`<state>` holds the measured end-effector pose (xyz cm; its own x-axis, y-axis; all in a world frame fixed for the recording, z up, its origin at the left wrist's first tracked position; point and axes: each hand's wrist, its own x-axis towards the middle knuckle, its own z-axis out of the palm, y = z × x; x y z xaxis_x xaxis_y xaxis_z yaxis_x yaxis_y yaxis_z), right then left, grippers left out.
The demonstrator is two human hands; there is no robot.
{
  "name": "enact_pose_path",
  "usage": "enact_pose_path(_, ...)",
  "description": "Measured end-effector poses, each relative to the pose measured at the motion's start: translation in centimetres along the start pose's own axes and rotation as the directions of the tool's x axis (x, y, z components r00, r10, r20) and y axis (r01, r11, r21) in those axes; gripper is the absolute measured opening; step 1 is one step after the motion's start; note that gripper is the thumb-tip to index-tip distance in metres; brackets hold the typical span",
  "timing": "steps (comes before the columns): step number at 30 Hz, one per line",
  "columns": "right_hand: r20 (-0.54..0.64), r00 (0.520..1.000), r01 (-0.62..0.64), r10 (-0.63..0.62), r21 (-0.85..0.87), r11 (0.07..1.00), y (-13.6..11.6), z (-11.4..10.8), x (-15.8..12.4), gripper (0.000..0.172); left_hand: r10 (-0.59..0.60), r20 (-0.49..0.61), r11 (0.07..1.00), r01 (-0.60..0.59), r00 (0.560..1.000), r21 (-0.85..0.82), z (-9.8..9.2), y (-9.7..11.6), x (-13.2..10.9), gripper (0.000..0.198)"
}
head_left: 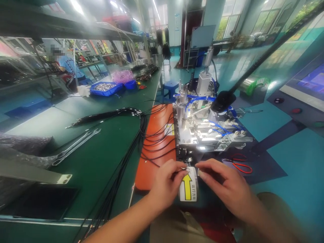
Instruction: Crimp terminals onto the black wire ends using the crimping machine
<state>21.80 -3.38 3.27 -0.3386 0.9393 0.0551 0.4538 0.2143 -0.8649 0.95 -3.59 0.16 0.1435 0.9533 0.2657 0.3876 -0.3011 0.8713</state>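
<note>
My left hand (pixel 167 184) is pinched on a small metal part with a thin black wire, just at the front of a metal machine (pixel 202 131) with blue air hoses. My right hand (pixel 222 184) is beside it, fingers curled together near the same spot; what they hold is too small to make out. Between both hands sits a white label with a yellow arrow (pixel 187 189). Black cables (pixel 154 135) run from the left hand over an orange plate (pixel 152 162).
A bundle of black cables (pixel 121 162) lies across the green bench, with wrenches (pixel 76 145) to the left. Red-handled cutters (pixel 241 165) lie right of the machine. A blue tray of small parts (pixel 105 88) and another person (pixel 67 71) are at the far left.
</note>
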Motion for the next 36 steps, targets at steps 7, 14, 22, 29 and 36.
enact_pose_path(7, -0.034, 0.998, 0.047, -0.048, -0.047, 0.998, 0.2, 1.4, 0.6, 0.023, -0.047, -0.007, 0.999, 0.047, 0.999, 0.008, -0.1, 0.0, 0.1, 0.012)
enact_pose_path(14, -0.091, 0.976, 0.184, -0.198, -0.142, 0.973, 0.3, 2.1, 1.2, 0.025, -0.009, 0.011, 0.999, 0.008, 1.0, 0.051, -0.1, -0.4, 0.0, 0.011)
enact_pose_path(22, -0.094, 0.971, 0.205, -0.219, -0.134, 0.97, 0.2, 2.5, 1.3, 0.02, 0.032, 0.01, 0.997, -0.032, 0.999, 0.069, 0.0, -0.4, -0.1, 0.009)
enact_pose_path(29, -0.098, 0.969, 0.215, -0.228, -0.123, 0.969, -0.3, 2.8, 1.3, 0.014, 0.055, 0.031, 0.996, -0.057, 0.998, 0.07, 0.0, -0.3, -0.1, 0.009)
enact_pose_path(36, -0.045, 0.987, 0.152, -0.154, -0.058, 0.987, -0.7, 2.0, 2.3, 0.015, 0.08, 0.058, 0.992, -0.085, 0.995, 0.094, -0.1, -0.3, 0.0, 0.011)
